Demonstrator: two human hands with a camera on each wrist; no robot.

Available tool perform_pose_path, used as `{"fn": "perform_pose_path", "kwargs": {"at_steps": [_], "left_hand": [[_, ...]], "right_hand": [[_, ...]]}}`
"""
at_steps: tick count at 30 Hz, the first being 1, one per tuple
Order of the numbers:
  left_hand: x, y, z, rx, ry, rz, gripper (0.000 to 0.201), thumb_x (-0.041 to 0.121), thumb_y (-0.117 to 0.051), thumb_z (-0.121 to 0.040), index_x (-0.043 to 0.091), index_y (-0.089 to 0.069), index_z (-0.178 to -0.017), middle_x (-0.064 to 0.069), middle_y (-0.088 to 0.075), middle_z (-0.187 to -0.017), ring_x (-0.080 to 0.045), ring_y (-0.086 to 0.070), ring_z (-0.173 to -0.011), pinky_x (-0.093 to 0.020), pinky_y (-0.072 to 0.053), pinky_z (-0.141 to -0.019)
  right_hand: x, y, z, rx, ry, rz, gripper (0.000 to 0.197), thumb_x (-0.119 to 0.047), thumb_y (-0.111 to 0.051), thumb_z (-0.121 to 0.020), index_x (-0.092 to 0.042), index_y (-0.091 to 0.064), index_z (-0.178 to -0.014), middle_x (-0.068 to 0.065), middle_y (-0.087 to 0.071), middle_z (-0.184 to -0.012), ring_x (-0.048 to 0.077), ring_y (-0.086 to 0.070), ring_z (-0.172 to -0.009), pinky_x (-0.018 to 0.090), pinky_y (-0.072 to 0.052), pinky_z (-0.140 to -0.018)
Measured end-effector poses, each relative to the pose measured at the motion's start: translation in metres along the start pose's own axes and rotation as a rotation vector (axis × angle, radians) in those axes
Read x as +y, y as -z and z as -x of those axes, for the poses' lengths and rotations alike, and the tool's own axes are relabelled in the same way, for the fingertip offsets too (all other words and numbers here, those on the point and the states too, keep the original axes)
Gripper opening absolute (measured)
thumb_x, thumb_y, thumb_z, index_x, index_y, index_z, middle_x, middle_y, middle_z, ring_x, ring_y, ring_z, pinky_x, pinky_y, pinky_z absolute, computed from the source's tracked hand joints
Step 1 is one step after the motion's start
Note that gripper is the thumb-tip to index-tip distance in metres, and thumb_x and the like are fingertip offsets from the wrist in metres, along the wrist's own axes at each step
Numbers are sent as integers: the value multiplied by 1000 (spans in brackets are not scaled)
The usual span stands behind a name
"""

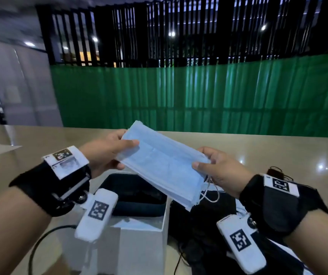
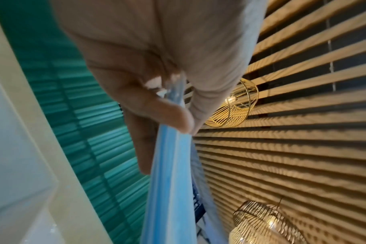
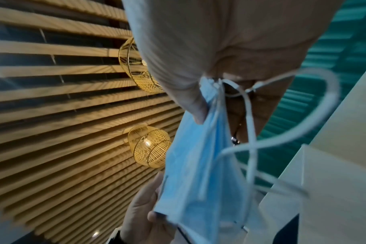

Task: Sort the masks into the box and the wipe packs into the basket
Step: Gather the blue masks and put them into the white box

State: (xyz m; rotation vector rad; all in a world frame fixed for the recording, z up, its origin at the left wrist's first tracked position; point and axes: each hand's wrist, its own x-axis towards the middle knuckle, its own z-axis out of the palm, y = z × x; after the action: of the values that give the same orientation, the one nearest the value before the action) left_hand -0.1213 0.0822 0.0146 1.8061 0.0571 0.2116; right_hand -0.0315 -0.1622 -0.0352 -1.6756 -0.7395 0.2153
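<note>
A stack of light blue masks [image 1: 159, 161] hangs in the air between both hands, tilted down to the right, above a white box [image 1: 139, 231]. My left hand [image 1: 107, 153] pinches the stack's upper left end, thumb on top. My right hand [image 1: 216, 167] pinches the lower right end, where white ear loops [image 1: 210, 193] dangle. In the left wrist view the thumb presses on the masks [image 2: 169, 165]. In the right wrist view the masks [image 3: 194, 165] hang from the fingers with ear loops [image 3: 251, 132] swinging loose. The box's inside looks dark. No wipe pack or basket can be made out.
The beige glossy table [image 1: 258, 153] stretches behind the hands, with a white sheet [image 1: 0, 148] at the far left. A dark object [image 1: 276, 172] lies past the right wrist. Black items and a cable [image 1: 40, 241] lie beside the box. A green curtain [image 1: 198, 96] backs the table.
</note>
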Motion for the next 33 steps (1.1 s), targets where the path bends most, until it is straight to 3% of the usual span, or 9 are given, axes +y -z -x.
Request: {"fn": "perform_pose_path", "kwargs": {"at_steps": [5, 9, 11, 13, 15, 20, 25, 29, 33], "left_hand": [[-18, 27, 21, 169, 28, -248, 14, 17, -46, -98, 19, -58, -106, -2, -54, -76, -7, -41, -47, -15, -32, -35], [-29, 53, 34, 312, 57, -206, 16, 18, -46, -98, 21, -57, -110, -6, -51, -85, -10, -36, -55, -13, -30, -33], [-38, 63, 39, 359, 92, -191, 22, 18, -47, -98, 16, -54, -119, -6, -49, -83, -11, -36, -55, -12, -30, -33], [-48, 68, 43, 385, 139, -195, 25, 20, -49, -98, 15, -52, -122, -5, -49, -80, -11, -36, -55, -13, -31, -34], [-57, 68, 45, 395, 176, -211, 24, 21, -49, -97, 15, -51, -120, -4, -47, -76, -11, -38, -54, -14, -31, -35], [-68, 59, 46, 382, 229, -143, 17, 16, -47, -98, 13, -53, -114, -7, -56, -75, -8, -51, -40, -15, -37, -33], [-71, 46, 46, 327, 301, -150, 16, 14, -45, -98, 19, -55, -110, -13, -62, -91, -23, -60, -68, -19, -48, -38], [-68, 43, 42, 303, 302, -65, 13, 13, -46, -98, 21, -57, -99, -10, -64, -86, -17, -65, -57, -17, -47, -37], [-73, 39, 39, 282, 319, -113, 19, 10, -44, -98, 20, -52, -112, -9, -61, -91, -18, -64, -62, -21, -52, -41]], "right_hand": [[1, -46, -22, -99, 24, 205, 8, -22, -60, -89, -27, -57, -94, 1, -63, -83, 16, -57, -71, 33, -46, -68], [7, -63, -27, -101, 38, 390, 33, -36, -52, -94, -34, -43, -126, -11, -47, -122, 6, -46, -112, 21, -36, -92], [11, -68, -24, -189, 6, 493, 37, -38, -48, -95, -32, -43, -131, -14, -46, -125, 4, -44, -117, 18, -31, -95], [21, -74, -21, -309, -25, 630, 32, -38, -46, -97, -28, -52, -126, -11, -53, -124, 7, -42, -124, 22, -28, -107], [35, -81, -17, -423, -10, 850, 34, -41, -39, -99, -27, -55, -125, -6, -51, -134, 11, -24, -139, 32, -10, -118], [46, -84, -8, -389, 51, 874, 38, -29, -30, -102, -25, -44, -137, -6, -36, -147, 12, 1, -146, 40, -1, -118], [54, -83, -4, -356, 61, 776, 39, -20, -28, -101, -21, -38, -139, -5, -29, -150, 10, 4, -146, 36, 1, -119], [56, -82, -3, -355, 45, 731, 40, -17, -27, -101, -22, -34, -140, -6, -25, -151, 9, 7, -145, 35, 1, -119], [55, -83, -1, -341, 34, 717, 41, -21, -26, -102, -24, -30, -142, -7, -24, -152, 7, 6, -145, 28, 2, -117]]}}
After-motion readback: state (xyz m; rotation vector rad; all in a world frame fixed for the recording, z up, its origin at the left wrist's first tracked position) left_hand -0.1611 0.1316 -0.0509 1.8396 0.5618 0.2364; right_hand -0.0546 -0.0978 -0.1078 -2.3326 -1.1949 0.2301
